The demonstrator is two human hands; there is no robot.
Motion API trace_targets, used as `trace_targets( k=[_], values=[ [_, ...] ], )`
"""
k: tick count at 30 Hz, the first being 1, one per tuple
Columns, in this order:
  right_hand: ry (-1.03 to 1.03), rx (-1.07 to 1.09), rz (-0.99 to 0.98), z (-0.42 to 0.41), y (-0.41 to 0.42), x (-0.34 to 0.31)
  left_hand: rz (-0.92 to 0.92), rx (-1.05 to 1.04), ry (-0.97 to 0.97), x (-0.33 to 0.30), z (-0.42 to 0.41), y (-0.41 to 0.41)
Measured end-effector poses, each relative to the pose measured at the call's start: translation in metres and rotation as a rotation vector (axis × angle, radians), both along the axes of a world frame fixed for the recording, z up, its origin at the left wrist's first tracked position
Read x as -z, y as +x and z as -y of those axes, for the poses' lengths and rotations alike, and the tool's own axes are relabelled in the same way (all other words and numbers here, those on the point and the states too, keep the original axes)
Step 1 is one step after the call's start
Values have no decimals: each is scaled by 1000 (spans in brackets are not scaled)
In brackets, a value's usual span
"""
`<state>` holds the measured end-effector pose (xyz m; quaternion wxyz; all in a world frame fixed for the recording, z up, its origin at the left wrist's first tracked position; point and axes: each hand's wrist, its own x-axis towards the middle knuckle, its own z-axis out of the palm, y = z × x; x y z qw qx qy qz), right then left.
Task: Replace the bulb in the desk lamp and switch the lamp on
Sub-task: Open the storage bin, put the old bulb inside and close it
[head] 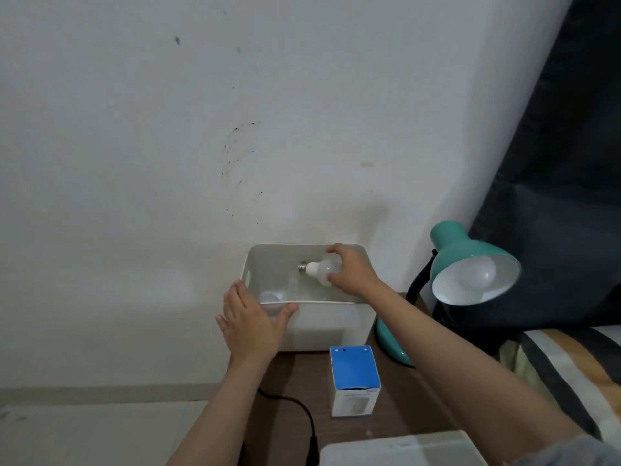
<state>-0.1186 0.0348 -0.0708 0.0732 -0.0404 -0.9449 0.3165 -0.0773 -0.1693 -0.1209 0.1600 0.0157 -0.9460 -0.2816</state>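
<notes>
A teal desk lamp stands at the right of the small brown table, its shade tilted toward me with a white bulb inside it, unlit. My right hand is inside the white bin, closed around the globe of a second white bulb whose metal screw base points left. My left hand rests flat on the bin's front left corner, thumb over the rim. Another round white bulb lies in the bin's near left corner, partly hidden by that hand.
A blue and white bulb box stands upright on the table in front of the bin. A black cable runs across the table's front. A white object sits at the bottom edge. A bed with striped bedding lies to the right, a dark curtain behind.
</notes>
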Motion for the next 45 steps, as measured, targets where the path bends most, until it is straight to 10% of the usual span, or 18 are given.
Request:
trace_targets(
  k=[12, 28, 45],
  values=[
    [-90, -56, -403, -7, 212, -2, 76, 177, 90, -25, 9, 45],
    [92, 195, 331, -70, 410, 123, 658, 416, -106, 65, -23, 307],
    [-23, 231, 18, -35, 405, 56, 184, 394, 284, 19, 3, 306]
  ],
)
